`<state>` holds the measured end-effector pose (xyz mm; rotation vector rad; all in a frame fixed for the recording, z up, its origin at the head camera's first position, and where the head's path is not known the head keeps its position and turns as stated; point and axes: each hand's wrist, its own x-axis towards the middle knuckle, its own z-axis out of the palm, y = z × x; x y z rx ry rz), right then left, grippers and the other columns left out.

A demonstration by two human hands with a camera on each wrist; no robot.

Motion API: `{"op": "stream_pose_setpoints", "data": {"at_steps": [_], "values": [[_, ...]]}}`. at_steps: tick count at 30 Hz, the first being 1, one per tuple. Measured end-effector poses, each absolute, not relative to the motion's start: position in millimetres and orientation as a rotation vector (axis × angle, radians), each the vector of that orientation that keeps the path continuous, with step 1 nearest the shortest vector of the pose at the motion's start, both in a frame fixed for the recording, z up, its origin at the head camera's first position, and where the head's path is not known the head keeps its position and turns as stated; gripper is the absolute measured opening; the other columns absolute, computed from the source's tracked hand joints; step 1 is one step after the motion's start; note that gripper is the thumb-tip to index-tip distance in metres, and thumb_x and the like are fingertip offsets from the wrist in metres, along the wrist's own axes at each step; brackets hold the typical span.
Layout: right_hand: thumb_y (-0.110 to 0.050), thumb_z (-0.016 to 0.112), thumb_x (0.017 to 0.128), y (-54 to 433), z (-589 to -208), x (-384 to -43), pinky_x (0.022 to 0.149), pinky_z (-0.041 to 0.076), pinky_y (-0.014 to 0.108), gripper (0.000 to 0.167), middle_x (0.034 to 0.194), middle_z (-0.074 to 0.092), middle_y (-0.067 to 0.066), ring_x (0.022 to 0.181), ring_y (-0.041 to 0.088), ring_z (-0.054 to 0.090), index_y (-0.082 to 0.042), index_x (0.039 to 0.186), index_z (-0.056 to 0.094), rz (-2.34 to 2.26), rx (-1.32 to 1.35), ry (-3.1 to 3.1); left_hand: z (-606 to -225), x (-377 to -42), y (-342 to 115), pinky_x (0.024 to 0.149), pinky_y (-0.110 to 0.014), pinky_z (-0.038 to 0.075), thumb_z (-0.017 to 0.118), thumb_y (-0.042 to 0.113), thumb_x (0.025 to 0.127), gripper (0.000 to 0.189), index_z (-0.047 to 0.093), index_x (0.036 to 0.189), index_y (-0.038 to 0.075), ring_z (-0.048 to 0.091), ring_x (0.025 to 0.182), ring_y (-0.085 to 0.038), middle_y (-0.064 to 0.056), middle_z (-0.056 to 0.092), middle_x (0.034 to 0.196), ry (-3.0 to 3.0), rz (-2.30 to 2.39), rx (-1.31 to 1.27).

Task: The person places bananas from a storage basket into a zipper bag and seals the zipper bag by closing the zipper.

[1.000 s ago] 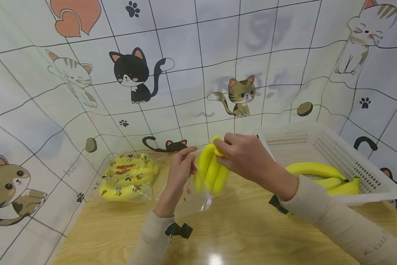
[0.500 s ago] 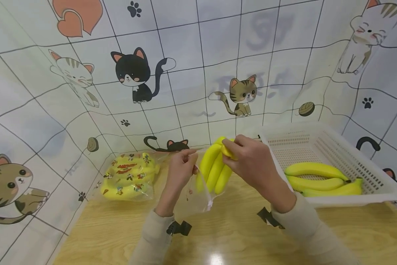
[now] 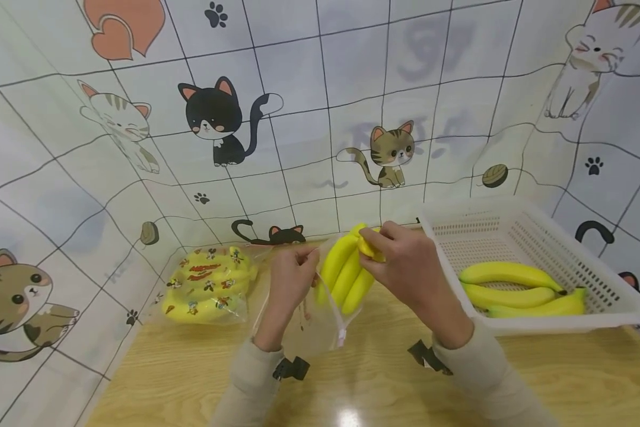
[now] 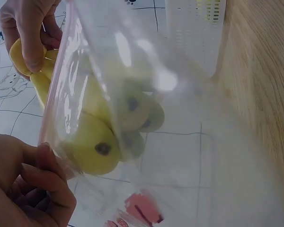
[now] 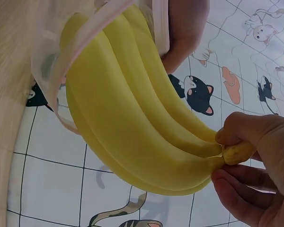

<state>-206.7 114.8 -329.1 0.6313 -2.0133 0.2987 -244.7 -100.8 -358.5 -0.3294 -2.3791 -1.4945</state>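
Note:
A bunch of yellow bananas [image 3: 343, 273] hangs from my right hand [image 3: 407, 261], whose thumb and fingers grip the stem end. In the right wrist view the bananas [image 5: 128, 104] point tips first into a clear zip bag [image 5: 47, 56]. My left hand [image 3: 292, 276] pinches the edge of the bag's mouth, left of the bunch. Through the film in the left wrist view, the dark banana tips show inside the bag [image 4: 180, 156]. The upper part of the bunch stays outside. A slider [image 3: 342, 337] sits at the lower end of the bag's opening.
On the left of the wooden table [image 3: 191, 373] lies a filled printed bag [image 3: 207, 284] with yellow contents. At right, a white plastic basket [image 3: 608, 279] holds several loose bananas [image 3: 512, 274]. A cat-patterned sheet [image 3: 298, 130] rises behind.
My right hand and the bunch have shifted slightly right and down. The left hand's fingers have closed in on the bag's edge. More bananas in the basket show past the right arm.

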Motion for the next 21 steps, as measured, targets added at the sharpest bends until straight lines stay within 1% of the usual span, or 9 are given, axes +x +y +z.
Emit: {"op": "stream_pose_setpoints", "data": {"at_steps": [1, 4, 6, 8, 11, 16, 21], "values": [[-0.014, 0.090, 0.074, 114.0, -330.1, -206.6, 0.049, 0.043, 0.025, 0.028, 0.073, 0.058, 0.006, 0.052, 0.015, 0.046, -0.008, 0.096, 0.075, 0.299, 0.644, -2.009, -358.7, -244.6, -100.5, 0.046, -0.027, 0.051, 0.066, 0.013, 0.099, 0.019, 0.081, 0.093, 0.001, 0.058, 0.043, -0.013, -0.009, 0.064, 0.055, -2.360, -1.515, -0.326], [-0.015, 0.091, 0.073, 110.1, -334.1, -207.2, 0.048, 0.042, 0.023, 0.029, 0.073, 0.058, 0.005, 0.053, 0.014, 0.046, -0.008, 0.096, 0.075, 0.293, 0.681, -1.994, -359.3, -244.1, -100.0, 0.042, -0.025, 0.044, 0.068, 0.014, 0.098, 0.018, 0.081, 0.105, 0.004, 0.056, 0.042, -0.014, -0.006, 0.062, 0.054, -2.320, -1.568, -0.313], [-0.015, 0.091, 0.072, 107.0, -336.8, -207.8, 0.048, 0.042, 0.022, 0.029, 0.073, 0.058, 0.004, 0.053, 0.013, 0.046, -0.008, 0.096, 0.077, 0.305, 0.707, -1.983, -359.3, -244.1, -99.1, 0.041, -0.024, 0.039, 0.069, 0.016, 0.099, 0.019, 0.081, 0.109, 0.007, 0.054, 0.042, -0.015, -0.005, 0.060, 0.053, -2.303, -1.596, -0.315], [-0.015, 0.092, 0.072, 103.2, -340.1, -208.4, 0.048, 0.042, 0.022, 0.029, 0.073, 0.058, 0.003, 0.054, 0.012, 0.046, -0.009, 0.096, 0.078, 0.324, 0.736, -1.981, -360.2, -244.7, -98.8, 0.041, -0.023, 0.037, 0.069, 0.017, 0.099, 0.019, 0.081, 0.111, 0.009, 0.053, 0.042, -0.015, -0.004, 0.059, 0.052, -2.293, -1.613, -0.326], [-0.016, 0.092, 0.072, 98.3, -344.9, -209.3, 0.049, 0.044, 0.021, 0.031, 0.074, 0.061, 0.003, 0.055, 0.011, 0.047, -0.009, 0.099, 0.080, 0.349, 0.777, -1.986, -360.8, -245.7, -98.4, 0.043, -0.022, 0.038, 0.069, 0.018, 0.099, 0.019, 0.081, 0.112, 0.012, 0.051, 0.043, -0.015, -0.003, 0.059, 0.054, -2.276, -1.655, -0.343], [-0.017, 0.094, 0.071, 93.2, -352.7, -212.0, 0.050, 0.045, 0.020, 0.034, 0.076, 0.063, 0.003, 0.056, 0.010, 0.049, -0.009, 0.102, 0.080, 0.375, 0.805, -2.014, -359.7, -246.8, -99.0, 0.044, -0.022, 0.040, 0.068, 0.018, 0.100, 0.019, 0.081, 0.113, 0.013, 0.049, 0.045, -0.015, -0.002, 0.059, 0.057, -2.255, -1.742, -0.394], [-0.012, 0.090, 0.075, 89.9, -359.2, -215.9, 0.050, 0.041, 0.016, 0.024, 0.072, 0.060, 0.003, 0.055, 0.007, 0.047, -0.007, 0.093, 0.075, 0.423, 0.805, -2.054, -355.3, -244.9, -99.5, 0.045, -0.022, 0.041, 0.068, 0.019, 0.100, 0.021, 0.080, 0.115, 0.008, 0.049, 0.045, -0.013, 0.002, 0.058, 0.056, -2.259, -1.807, -0.429]]}}
